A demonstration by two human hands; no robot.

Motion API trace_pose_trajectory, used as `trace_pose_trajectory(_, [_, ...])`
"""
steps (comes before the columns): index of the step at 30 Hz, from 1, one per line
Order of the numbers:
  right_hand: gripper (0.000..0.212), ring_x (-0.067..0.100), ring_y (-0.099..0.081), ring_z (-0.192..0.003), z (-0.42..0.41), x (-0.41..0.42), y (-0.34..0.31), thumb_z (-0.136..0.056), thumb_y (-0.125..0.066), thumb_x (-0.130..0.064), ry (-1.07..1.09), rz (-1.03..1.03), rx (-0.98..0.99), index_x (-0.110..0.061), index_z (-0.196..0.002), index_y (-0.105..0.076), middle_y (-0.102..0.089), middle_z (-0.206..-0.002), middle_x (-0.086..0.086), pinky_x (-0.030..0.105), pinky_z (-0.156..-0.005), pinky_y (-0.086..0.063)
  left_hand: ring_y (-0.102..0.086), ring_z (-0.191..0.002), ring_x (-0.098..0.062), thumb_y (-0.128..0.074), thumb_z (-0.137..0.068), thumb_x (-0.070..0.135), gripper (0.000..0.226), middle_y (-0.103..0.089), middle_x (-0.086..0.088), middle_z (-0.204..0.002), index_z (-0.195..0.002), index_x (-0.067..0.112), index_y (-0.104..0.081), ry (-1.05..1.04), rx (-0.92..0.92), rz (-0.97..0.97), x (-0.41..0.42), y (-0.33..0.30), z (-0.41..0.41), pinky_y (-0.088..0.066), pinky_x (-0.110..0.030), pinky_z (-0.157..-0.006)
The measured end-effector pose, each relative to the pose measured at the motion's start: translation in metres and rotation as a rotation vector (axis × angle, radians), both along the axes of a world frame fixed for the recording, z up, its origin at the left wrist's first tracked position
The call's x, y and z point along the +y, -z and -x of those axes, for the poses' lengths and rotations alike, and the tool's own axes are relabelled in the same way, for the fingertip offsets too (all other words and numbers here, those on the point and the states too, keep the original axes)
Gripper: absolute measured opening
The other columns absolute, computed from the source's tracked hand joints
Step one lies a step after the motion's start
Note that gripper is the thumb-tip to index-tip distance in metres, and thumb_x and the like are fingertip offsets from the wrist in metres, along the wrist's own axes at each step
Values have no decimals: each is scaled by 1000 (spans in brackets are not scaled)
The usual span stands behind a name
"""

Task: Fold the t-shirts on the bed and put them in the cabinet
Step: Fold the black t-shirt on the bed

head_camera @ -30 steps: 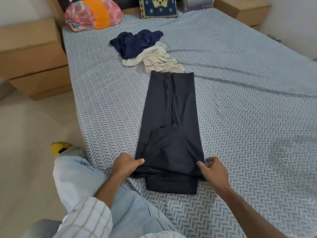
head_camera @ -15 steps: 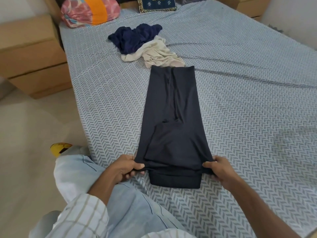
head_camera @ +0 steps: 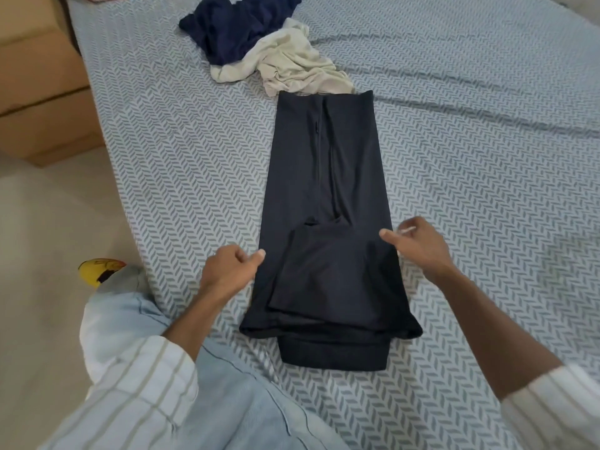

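Observation:
A dark navy t-shirt (head_camera: 328, 196), folded into a long narrow strip, lies lengthwise on the bed (head_camera: 470, 164), its near end doubled over. My left hand (head_camera: 227, 271) is at the strip's left edge about halfway up the doubled part, fingers curled, thumb tip touching the cloth. My right hand (head_camera: 420, 248) hovers at the right edge opposite, slightly blurred, thumb out and fingers loosely bent, holding nothing. Beyond the strip's far end lie a crumpled beige t-shirt (head_camera: 292, 64) and a crumpled blue t-shirt (head_camera: 233, 30), touching each other.
The bed's left edge runs diagonally beside my jeans-clad leg (head_camera: 136, 323) and a yellow slipper (head_camera: 97, 271) on the pale floor. A wooden bedside unit (head_camera: 39, 102) stands at the far left. The patterned sheet stretches to the right of the strip.
Both hands have let go of the shirt's near hem and moved up along its sides to mid-strip. The view has tilted down and closer.

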State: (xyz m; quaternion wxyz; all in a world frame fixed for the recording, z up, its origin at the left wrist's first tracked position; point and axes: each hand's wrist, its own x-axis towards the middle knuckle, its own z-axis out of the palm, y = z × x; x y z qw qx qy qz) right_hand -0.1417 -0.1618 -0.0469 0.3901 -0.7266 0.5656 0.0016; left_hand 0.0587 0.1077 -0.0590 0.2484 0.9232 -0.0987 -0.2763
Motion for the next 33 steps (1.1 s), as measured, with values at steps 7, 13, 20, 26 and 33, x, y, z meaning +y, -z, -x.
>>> trace_pose_trajectory(7, [51, 15, -63, -96, -110, -89, 12, -75, -83, -41, 55, -78, -219, -19, -113, -58, -65, -103, -4, 31, -86, -49, -65, -92, -18, -66, -75, 61, 37, -64, 13, -83, -90, 28, -63, 13, 40, 177, -81, 21, -77, -52, -43, -92])
trace_pose_trajectory(13, [54, 11, -71, -85, -180, -174, 45, -55, -83, -64, 105, -82, -278, -30, -92, -64, -72, -84, -13, 42, -95, -53, -60, -101, -23, -60, -78, 67, 43, -59, 10, -70, -76, 23, -59, 64, -101, 86, -159, 32, -138, -44, -46, -96])
trace_pose_trajectory(20, [19, 15, -72, -77, -240, -231, 42, -76, -84, -23, 88, -162, -388, -15, -79, -67, -74, -82, 1, 34, -77, -61, -70, -88, -20, -65, -43, 88, 60, -73, 9, -86, -75, 38, -69, -34, 11, 206, -258, 58, -236, -56, -45, -86])
trace_pose_trajectory(26, [21, 11, -74, -79, -272, -268, 56, -67, -88, -21, 46, -154, -374, -16, -82, -73, -77, -81, -3, 30, -77, -60, -68, -95, -20, -74, -16, 88, 75, -72, 7, -100, -78, 47, -70, -114, 1, 276, -318, 96, -303, -55, -43, -88])
trace_pose_trajectory(33, [10, 13, -73, -78, -276, -285, 57, -82, -78, -21, 48, -232, -509, -22, -81, -68, -76, -84, 0, 29, -71, -60, -73, -83, -10, -90, -62, 27, 23, -76, 6, -85, -80, 24, -75, -192, 65, 523, -340, 59, -299, -61, -29, -76])
